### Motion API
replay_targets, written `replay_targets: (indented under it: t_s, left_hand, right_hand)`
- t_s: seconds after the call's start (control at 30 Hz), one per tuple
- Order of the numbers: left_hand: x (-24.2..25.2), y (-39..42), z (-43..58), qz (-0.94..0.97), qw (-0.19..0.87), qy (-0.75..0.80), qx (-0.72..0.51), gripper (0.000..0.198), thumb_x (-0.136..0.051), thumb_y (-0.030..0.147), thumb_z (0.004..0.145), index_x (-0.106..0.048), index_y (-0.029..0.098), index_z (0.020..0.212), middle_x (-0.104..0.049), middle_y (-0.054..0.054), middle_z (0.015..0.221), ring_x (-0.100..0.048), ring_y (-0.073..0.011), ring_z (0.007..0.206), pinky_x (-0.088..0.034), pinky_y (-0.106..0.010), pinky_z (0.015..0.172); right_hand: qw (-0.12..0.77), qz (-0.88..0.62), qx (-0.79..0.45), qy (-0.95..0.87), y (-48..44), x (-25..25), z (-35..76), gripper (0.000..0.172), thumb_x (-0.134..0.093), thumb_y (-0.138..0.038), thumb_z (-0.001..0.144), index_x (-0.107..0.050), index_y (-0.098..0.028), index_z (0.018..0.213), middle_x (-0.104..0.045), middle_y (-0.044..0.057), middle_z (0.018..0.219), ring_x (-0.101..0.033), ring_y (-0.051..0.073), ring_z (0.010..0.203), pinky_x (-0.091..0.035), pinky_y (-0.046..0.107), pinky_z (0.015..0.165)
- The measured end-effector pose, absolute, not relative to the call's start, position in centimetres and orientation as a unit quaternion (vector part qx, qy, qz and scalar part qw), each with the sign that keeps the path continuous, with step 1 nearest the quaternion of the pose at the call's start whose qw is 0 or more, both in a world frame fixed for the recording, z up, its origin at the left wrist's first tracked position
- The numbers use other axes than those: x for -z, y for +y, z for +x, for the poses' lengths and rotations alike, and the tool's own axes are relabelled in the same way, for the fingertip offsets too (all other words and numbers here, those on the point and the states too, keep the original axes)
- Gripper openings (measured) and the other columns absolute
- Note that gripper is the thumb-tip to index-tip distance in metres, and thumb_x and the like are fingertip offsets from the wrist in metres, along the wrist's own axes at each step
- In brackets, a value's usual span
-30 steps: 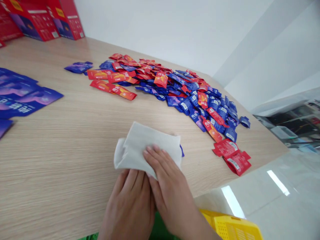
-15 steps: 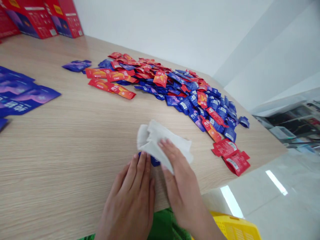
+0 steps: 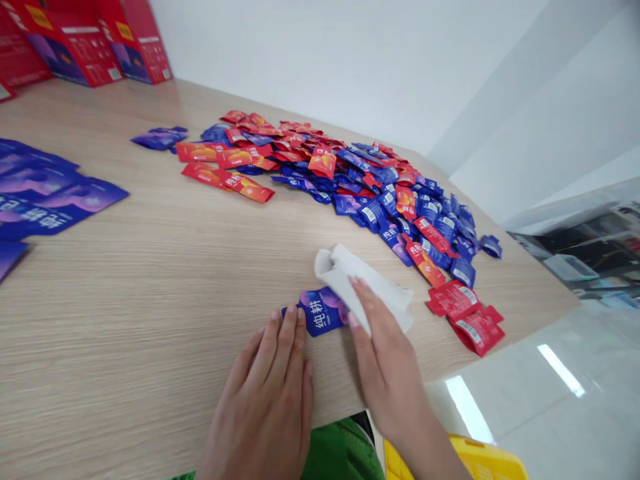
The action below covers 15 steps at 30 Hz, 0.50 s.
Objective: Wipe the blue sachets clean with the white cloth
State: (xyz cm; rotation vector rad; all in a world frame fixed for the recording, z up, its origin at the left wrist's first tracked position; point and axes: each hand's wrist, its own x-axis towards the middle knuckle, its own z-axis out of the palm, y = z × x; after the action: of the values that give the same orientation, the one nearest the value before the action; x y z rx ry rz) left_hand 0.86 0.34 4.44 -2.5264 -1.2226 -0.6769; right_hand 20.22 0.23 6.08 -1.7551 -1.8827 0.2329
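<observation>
Blue sachet (image 3: 320,312) lies near the front edge of the worktop (image 3: 125,320), the left hand's (image 3: 263,397) slightly parted fingers touching it, the right hand's (image 3: 387,360) fingers together on a white cloth (image 3: 363,287) over its end.

The right hand (image 3: 387,360) lays a white wipe (image 3: 363,287) over one end of a blue sachet (image 3: 320,312), and the left hand (image 3: 260,400) rests open with its fingertips (image 3: 287,320) at the other end. All this lies on a wooden table (image 3: 125,320), just in front of a heap of red and blue sachets (image 3: 370,180). Red boxes (image 3: 95,47) stand beyond the heap, purple packets (image 3: 45,193) lie left of it, and a yellow crate (image 3: 480,460) sits below the table edge, to its near right.
</observation>
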Motion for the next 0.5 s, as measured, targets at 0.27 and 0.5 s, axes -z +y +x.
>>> replay_targets:
  t_s: [0.27,0.5]
  left_hand:
    - [-4.4,0.6,0.4,-0.868,0.122,-0.419,0.235,0.045,-0.043,0.02,0.099,-0.066,0.004,0.134,-0.07,-0.014,0.144,-0.067,-0.0286,0.131,-0.05,-0.041,0.106]
    - [-3.9,0.5,0.6,-0.864,0.132,-0.418,0.247,0.047,-0.046,0.019,0.097,-0.062,0.001,0.138,-0.067,-0.016,0.148,-0.064,-0.03,0.135,-0.045,-0.042,0.111]
  right_hand:
    - [0.219,-0.648,-0.066,-0.727,0.8,-5.6,20.3,0.048,-0.042,-0.023,0.11,-0.056,-0.014,0.155,-0.054,0.013,0.163,-0.048,0.027,0.154,-0.04,0.058,0.128]
    - [0.288,-0.662,-0.08,-0.687,0.4,-5.7,20.7,0.049,-0.041,-0.03,0.112,-0.051,-0.02,0.159,-0.053,0.009,0.164,-0.049,0.026,0.154,-0.043,0.056,0.126]
